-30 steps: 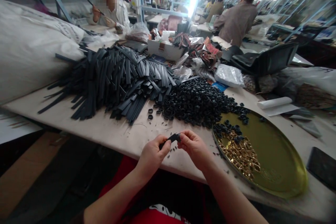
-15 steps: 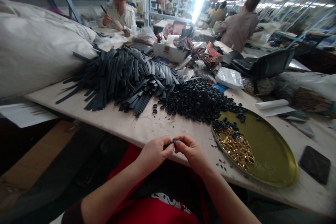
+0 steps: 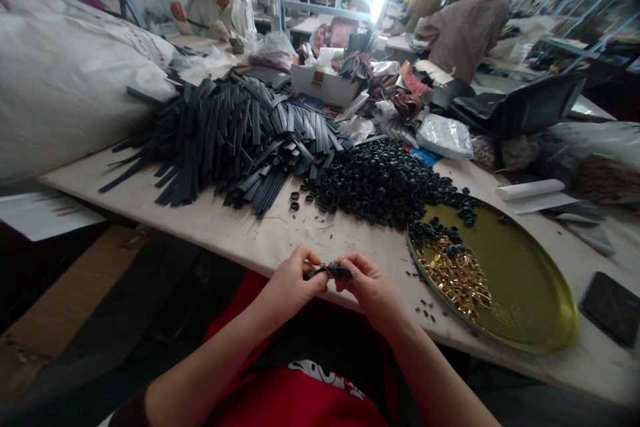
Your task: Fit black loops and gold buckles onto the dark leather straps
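Note:
Close to the table's front edge, my left hand point(image 3: 296, 280) and my right hand point(image 3: 369, 287) meet with fingertips pinched. Between them runs a short black strap point(image 3: 342, 272), each hand closed on one part of it. A small gold glint shows on the strap near the left fingers; its shape is too small to make out. Beyond my hands lies a heap of small black loops point(image 3: 373, 187). On the right, a round gold-coloured tray point(image 3: 530, 287) holds gold metal buckles point(image 3: 457, 280) and some black loops.
A large pile of long black strips point(image 3: 215, 140) spreads over the table's left part. White sacks point(image 3: 75, 80) bulge beside it. A dark phone point(image 3: 611, 307) lies right of the tray. A white box point(image 3: 320, 85), scraps and plastic bags sit farther back. Other people work beyond the table.
My hands have drawn slightly apart, and more of the black strap shows between them. The view has tilted down a little. A co-worker across the table has lowered a hand.

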Tool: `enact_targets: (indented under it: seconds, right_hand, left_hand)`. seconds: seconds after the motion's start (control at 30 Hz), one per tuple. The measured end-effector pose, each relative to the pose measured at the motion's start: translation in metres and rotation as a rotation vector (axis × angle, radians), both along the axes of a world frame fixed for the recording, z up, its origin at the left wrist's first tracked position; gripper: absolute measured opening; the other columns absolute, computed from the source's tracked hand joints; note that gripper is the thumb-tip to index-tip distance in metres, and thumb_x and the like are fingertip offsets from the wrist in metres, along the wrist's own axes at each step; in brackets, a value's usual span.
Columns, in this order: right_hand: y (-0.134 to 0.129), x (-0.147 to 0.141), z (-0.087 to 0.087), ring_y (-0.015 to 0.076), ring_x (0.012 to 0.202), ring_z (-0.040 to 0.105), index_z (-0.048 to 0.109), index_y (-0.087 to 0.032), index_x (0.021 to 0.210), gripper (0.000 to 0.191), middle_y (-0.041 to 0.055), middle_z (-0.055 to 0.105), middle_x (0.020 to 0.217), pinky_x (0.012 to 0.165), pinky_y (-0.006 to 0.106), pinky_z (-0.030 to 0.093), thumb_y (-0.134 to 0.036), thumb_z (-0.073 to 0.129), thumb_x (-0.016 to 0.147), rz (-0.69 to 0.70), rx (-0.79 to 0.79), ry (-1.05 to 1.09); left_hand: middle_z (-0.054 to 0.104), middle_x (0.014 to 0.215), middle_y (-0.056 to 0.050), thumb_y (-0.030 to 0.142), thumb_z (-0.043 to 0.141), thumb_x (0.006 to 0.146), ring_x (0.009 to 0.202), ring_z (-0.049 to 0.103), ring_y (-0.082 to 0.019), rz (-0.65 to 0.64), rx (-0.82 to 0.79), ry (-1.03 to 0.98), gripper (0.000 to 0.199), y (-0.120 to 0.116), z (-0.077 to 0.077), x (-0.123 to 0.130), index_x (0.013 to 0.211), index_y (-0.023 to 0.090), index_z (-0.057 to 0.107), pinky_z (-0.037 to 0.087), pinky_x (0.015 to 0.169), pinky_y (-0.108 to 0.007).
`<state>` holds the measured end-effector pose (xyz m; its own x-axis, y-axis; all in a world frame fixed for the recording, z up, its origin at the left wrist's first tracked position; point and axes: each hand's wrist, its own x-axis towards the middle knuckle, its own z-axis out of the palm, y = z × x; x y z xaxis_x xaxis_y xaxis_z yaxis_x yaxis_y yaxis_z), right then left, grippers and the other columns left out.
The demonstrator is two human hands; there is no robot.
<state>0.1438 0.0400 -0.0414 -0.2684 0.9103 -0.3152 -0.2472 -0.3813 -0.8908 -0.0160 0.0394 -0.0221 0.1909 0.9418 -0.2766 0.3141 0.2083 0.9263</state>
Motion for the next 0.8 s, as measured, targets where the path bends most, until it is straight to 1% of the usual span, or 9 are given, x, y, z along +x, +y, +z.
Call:
enact_targets:
  seconds: [0.1, 0.2, 0.3, 0.37, 0.43, 0.5, 0.63, 0.73, 0.8]
  right_hand:
    - [0.002, 0.002, -0.006, 0.0089, 0.064, 0.05, 0.06, -0.019, 0.092, 0.028, -0.0018, 0.058, 0.074, 0.062, 0.022, 0.037, -0.039, 0.065, 0.072, 0.124, -0.101, 0.041]
    - [0.003, 0.002, -0.01, 0.0088, 0.063, 0.049, 0.059, -0.017, 0.086, 0.027, -0.0015, 0.057, 0.072, 0.061, 0.022, 0.036, -0.037, 0.067, 0.07, 0.194, -0.195, 0.124]
    - [0.005, 0.001, -0.012, 0.0084, 0.061, 0.047, 0.054, -0.017, 0.074, 0.024, -0.0031, 0.055, 0.069, 0.059, 0.021, 0.034, -0.031, 0.071, 0.066, 0.151, -0.217, 0.194]
    - [0.007, 0.001, -0.014, 0.0085, 0.06, 0.046, 0.048, -0.018, 0.065, 0.026, -0.0039, 0.053, 0.066, 0.059, 0.021, 0.034, -0.03, 0.072, 0.065, 0.087, -0.178, 0.234]
    - [0.01, 0.002, -0.016, 0.0085, 0.059, 0.045, 0.042, -0.018, 0.058, 0.032, -0.0048, 0.05, 0.061, 0.06, 0.022, 0.034, -0.029, 0.071, 0.066, -0.025, -0.11, 0.228]
    - [0.01, 0.002, -0.016, 0.0084, 0.056, 0.043, 0.043, -0.019, 0.059, 0.029, -0.0054, 0.049, 0.06, 0.059, 0.022, 0.033, -0.027, 0.071, 0.066, -0.103, -0.076, 0.192]
    - [0.005, 0.001, -0.013, 0.0081, 0.055, 0.043, 0.055, -0.021, 0.082, 0.019, -0.0045, 0.053, 0.066, 0.056, 0.023, 0.032, -0.031, 0.067, 0.07, -0.054, -0.081, 0.106]
    - [0.003, 0.002, -0.013, 0.0083, 0.056, 0.043, 0.058, -0.019, 0.08, 0.022, -0.003, 0.053, 0.066, 0.057, 0.023, 0.033, -0.039, 0.062, 0.074, -0.018, -0.062, 0.094]
    - [0.002, 0.004, -0.015, 0.0083, 0.056, 0.044, 0.058, -0.019, 0.082, 0.026, -0.0027, 0.053, 0.065, 0.056, 0.023, 0.034, -0.043, 0.063, 0.072, -0.004, -0.126, 0.139]
  left_hand:
    - [0.061, 0.064, 0.003, 0.031, 0.055, 0.074, 0.059, 0.058, -0.013, -0.026, 0.007, 0.041, 0.017, 0.003, 0.002, 0.001, 0.078, 0.019, 0.044, 0.039, 0.053, -0.021]
    - [0.06, 0.064, 0.003, 0.036, 0.057, 0.072, 0.059, 0.056, -0.013, -0.023, 0.039, 0.205, 0.02, 0.007, 0.0, 0.001, 0.075, 0.018, 0.049, 0.037, 0.053, -0.022]
    - [0.061, 0.067, 0.002, 0.038, 0.058, 0.071, 0.064, 0.055, -0.014, -0.035, 0.04, 0.276, 0.021, 0.009, -0.003, 0.0, 0.074, 0.018, 0.054, 0.036, 0.055, -0.023]
    - [0.06, 0.069, 0.003, 0.035, 0.058, 0.072, 0.066, 0.054, -0.014, -0.067, 0.006, 0.201, 0.018, 0.008, -0.003, 0.0, 0.076, 0.018, 0.055, 0.037, 0.058, -0.023]
    - [0.057, 0.066, 0.004, 0.033, 0.056, 0.074, 0.061, 0.051, -0.011, -0.107, -0.071, 0.085, 0.016, 0.005, 0.0, -0.001, 0.077, 0.017, 0.056, 0.037, 0.057, -0.021]
    - [0.054, 0.062, 0.006, 0.034, 0.055, 0.076, 0.056, 0.048, -0.009, -0.146, -0.132, 0.004, 0.018, 0.003, 0.005, -0.001, 0.08, 0.017, 0.057, 0.036, 0.055, -0.02]
    - [0.056, 0.064, 0.004, 0.037, 0.05, 0.079, 0.06, 0.049, -0.01, -0.182, -0.076, 0.051, 0.022, 0.003, 0.011, 0.002, 0.08, 0.018, 0.062, 0.035, 0.055, -0.02]
    - [0.057, 0.066, 0.003, 0.035, 0.047, 0.08, 0.062, 0.05, -0.012, -0.22, -0.048, 0.11, 0.024, 0.007, 0.008, 0.005, 0.078, 0.017, 0.062, 0.035, 0.055, -0.021]
    - [0.06, 0.07, 0.002, 0.033, 0.045, 0.081, 0.066, 0.052, -0.013, -0.243, -0.027, 0.108, 0.023, 0.008, 0.004, 0.006, 0.079, 0.017, 0.062, 0.037, 0.058, -0.021]
